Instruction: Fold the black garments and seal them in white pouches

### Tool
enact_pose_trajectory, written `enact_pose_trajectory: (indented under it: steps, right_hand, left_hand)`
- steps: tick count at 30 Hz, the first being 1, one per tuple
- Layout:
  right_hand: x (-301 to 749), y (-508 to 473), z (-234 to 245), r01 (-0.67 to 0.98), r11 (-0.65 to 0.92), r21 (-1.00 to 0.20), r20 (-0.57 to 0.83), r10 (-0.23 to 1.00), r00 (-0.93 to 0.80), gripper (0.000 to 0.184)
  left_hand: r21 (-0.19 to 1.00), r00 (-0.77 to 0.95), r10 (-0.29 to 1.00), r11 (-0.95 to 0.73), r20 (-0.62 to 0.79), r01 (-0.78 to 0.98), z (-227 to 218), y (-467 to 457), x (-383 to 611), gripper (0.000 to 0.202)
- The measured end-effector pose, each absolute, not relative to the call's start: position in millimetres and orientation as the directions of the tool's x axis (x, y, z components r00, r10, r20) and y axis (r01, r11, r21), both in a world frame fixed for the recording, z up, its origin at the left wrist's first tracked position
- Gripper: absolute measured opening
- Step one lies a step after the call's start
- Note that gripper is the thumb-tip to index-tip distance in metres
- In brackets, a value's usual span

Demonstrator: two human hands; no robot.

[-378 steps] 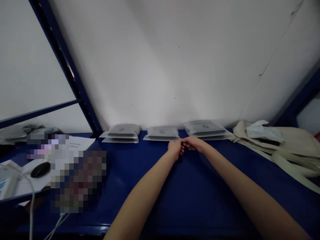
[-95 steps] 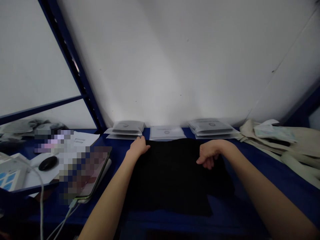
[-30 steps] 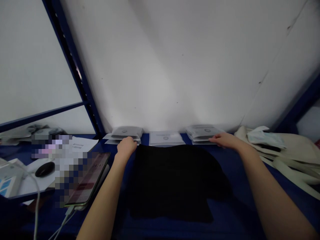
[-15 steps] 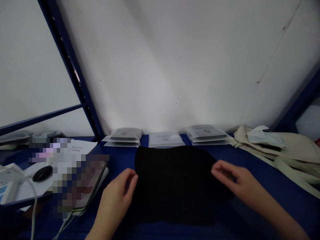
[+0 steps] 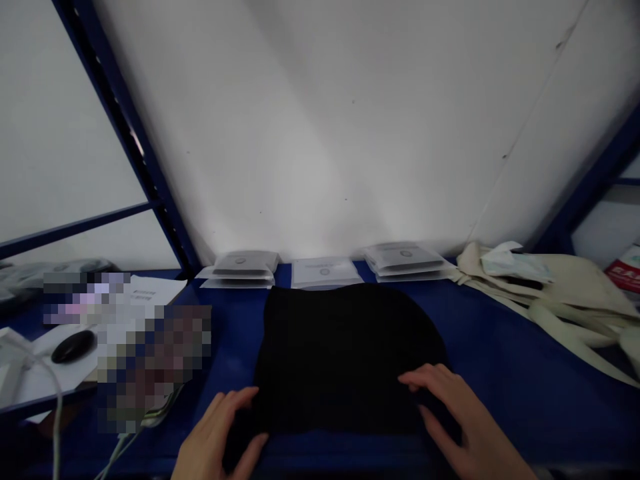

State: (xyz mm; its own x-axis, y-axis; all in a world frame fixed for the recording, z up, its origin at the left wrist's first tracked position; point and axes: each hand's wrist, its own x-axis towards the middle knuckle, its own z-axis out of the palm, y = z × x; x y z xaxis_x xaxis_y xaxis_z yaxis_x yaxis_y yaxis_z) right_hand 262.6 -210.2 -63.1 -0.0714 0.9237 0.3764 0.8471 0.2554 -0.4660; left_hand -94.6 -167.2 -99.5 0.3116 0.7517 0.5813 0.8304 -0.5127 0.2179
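Against a white wall stands a blue bench, pale packs lying along its back. Black cloth lies flat in the middle, just in front of them. By its near left corner, the left hand has its grip spread, thumb and fingers apart. The right hand is at the near right part, grip spread too. I cannot tell whether either touches the cloth. Beige bag right, papers left.

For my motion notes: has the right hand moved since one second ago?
Yes: the right hand moved away from the white wall, and is now at the black cloth.
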Motion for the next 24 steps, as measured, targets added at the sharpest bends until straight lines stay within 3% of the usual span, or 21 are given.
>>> enact_pose_trajectory:
  steps: [7, 13, 18, 24]
  right_hand:
    - [253, -223, -58, 0.885, 0.300, -0.356, 0.332, 0.926, -0.180, 0.034]
    - [247, -226, -70, 0.879, 0.270, -0.394, 0.418, 0.904, -0.090, 0.026]
    - [247, -221, -80, 0.845, 0.333, -0.418, 0.519, 0.851, -0.079, 0.016]
    - [249, -219, -73, 0.816, 0.349, -0.461, 0.547, 0.836, -0.048, 0.012]
  left_hand:
    - [0.130, 0.332, 0.607, -0.590, 0.722, 0.797, -95, -169, -86, 0.023]
    - [0.079, 0.337, 0.544, -0.603, 0.769, 0.794, -96, -172, -81, 0.016]
    - [0.132, 0.251, 0.593, -0.525, 0.765, 0.841, -97, -172, -78, 0.024]
    - [0.214, 0.204, 0.619, -0.533, 0.759, 0.819, -98, -175, -74, 0.017]
